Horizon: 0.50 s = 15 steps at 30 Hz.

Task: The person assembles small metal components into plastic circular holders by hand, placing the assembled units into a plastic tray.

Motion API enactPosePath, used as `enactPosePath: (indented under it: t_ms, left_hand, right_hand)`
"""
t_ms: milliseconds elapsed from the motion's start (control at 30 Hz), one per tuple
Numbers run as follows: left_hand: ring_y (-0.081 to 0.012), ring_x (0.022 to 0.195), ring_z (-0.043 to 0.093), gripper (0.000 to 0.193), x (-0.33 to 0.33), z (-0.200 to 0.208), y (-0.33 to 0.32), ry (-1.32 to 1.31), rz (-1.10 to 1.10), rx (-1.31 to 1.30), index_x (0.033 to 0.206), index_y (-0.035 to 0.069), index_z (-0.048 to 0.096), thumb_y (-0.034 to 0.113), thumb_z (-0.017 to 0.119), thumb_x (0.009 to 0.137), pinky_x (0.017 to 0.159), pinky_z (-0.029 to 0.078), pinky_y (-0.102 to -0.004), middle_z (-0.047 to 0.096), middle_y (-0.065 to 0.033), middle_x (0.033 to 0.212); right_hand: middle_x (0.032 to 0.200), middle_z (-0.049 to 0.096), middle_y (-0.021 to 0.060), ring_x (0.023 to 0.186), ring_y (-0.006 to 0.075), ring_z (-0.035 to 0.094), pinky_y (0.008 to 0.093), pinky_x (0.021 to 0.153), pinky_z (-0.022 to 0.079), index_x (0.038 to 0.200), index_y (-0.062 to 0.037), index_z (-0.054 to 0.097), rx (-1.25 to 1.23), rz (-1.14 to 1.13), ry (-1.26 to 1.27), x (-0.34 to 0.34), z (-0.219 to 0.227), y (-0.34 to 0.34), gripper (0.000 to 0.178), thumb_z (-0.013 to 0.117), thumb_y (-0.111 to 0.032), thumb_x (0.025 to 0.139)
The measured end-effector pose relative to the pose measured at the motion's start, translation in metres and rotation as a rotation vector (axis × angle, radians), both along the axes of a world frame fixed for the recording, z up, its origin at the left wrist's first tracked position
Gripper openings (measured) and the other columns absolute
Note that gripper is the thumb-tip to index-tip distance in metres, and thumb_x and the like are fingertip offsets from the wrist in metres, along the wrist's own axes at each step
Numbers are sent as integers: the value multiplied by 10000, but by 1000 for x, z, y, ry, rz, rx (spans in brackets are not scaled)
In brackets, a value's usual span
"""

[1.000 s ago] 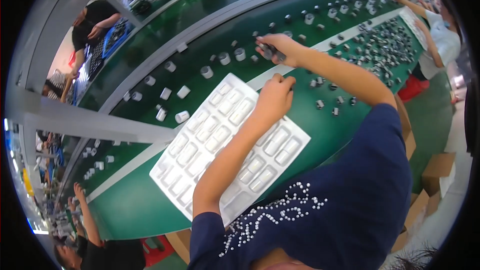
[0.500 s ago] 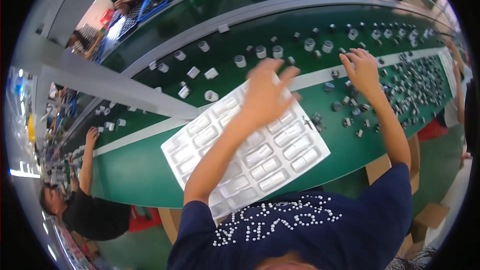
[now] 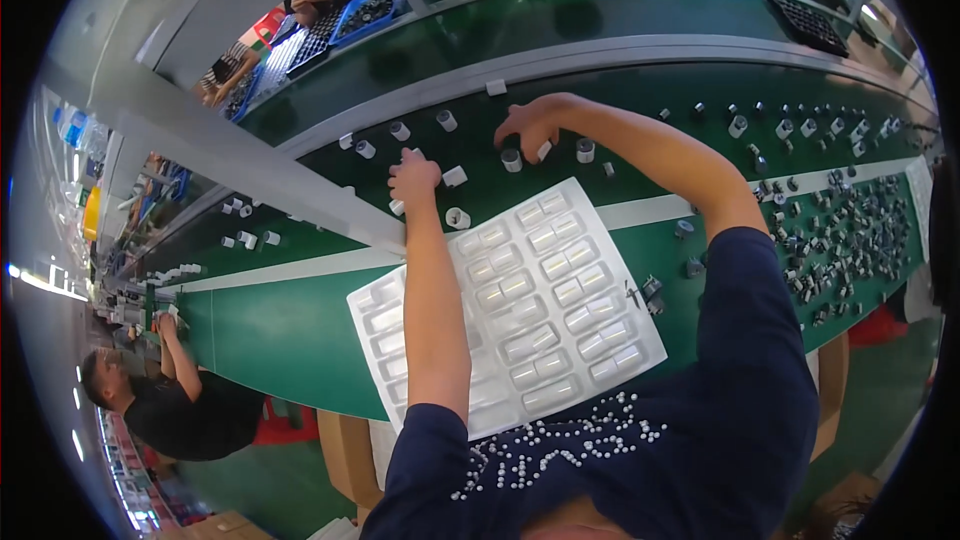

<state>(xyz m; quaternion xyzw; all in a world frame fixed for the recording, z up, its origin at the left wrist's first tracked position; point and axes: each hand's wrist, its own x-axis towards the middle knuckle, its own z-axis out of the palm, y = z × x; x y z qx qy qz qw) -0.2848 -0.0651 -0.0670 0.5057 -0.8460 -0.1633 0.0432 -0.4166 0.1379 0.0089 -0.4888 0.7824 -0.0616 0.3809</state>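
Observation:
A white plastic tray [image 3: 540, 315] with rows of oblong pockets lies tilted in front of me on the green bench, many pockets holding pale cylindrical parts. My left arm passes over its left side. Beyond its far edge, my left hand [image 3: 415, 180] curls its fingers down on the bench; whatever is under them is hidden. A white cylinder [image 3: 454, 176] lies just right of it. My right hand [image 3: 532, 123] reaches across to the left, its fingertips closed on a tilted white cylinder [image 3: 544, 150]. Upright white cylinders with grey tops [image 3: 511, 160] stand on either side of it.
Many small metal parts [image 3: 840, 230] are spread over the right of the bench. A grey post [image 3: 260, 160] slants down left of the tray. A co-worker [image 3: 180, 400] sits at the far left. Black trays [image 3: 805, 22] rest on the raised line behind.
My left hand has moved off the tray to the parts beyond it. My right hand has swung left from the metal parts to a white cylinder. The view has shifted a little.

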Motion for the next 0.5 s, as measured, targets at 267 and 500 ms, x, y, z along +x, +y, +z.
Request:
enactPosePath:
  t_ms: [267, 500]
  left_hand:
    - [-504, 1149, 538, 643, -3, -21, -22, 10, -142, -121, 1411, 43, 394, 150, 630, 823, 1007, 461, -491, 498, -332, 1301]
    - [-454, 1048, 606, 636, 6, -2, 12, 315, -178, -331, 1420, 17, 402, 103, 598, 821, 924, 477, -486, 557, -369, 1213]
  right_hand:
    - [1144, 680, 160, 967, 306, 698, 409, 779, 600, 1136, -67, 709, -45, -173, 64, -10, -33, -8, 395, 738, -205, 766]
    - [1026, 726, 144, 977, 279, 684, 384, 863, 543, 1056, -57, 746, -356, -463, -4, -25, -59, 1, 336, 759, -225, 765]
